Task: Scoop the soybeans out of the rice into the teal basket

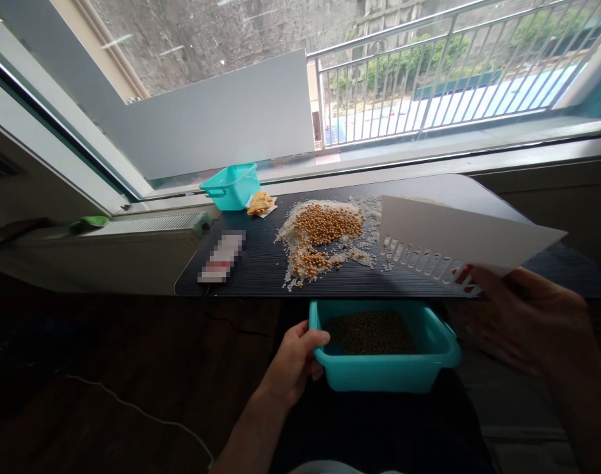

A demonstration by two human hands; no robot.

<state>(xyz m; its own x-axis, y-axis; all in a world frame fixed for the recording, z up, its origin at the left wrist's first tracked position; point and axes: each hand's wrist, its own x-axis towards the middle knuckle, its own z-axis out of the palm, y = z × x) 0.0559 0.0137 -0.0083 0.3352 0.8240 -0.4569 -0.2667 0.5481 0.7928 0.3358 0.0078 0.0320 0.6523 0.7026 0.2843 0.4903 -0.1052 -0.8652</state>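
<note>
My left hand (297, 355) grips the left rim of a turquoise plastic bin (384, 372), thumb over the edge. The bin rests at my lap, just below the table's front edge, with small brownish grains (374, 332) in it. In my right hand (532, 309) is a white slotted sheet (458, 230), pinched at its lower right side and tilted above the right part of the table. On the table (261, 263) lies a spread pile of round golden beans (324, 224) mixed with white rice-like grains (293, 227). The sheet hides part of the tabletop behind it.
A second turquoise bin (234, 187) stands at the table's back left, beside a crumpled yellow cloth-like thing (261, 204). A blurred-out flat object (222, 257) lies at the left front. Behind are a window and a radiator (147, 227). A white cable (142, 418) crosses the floor.
</note>
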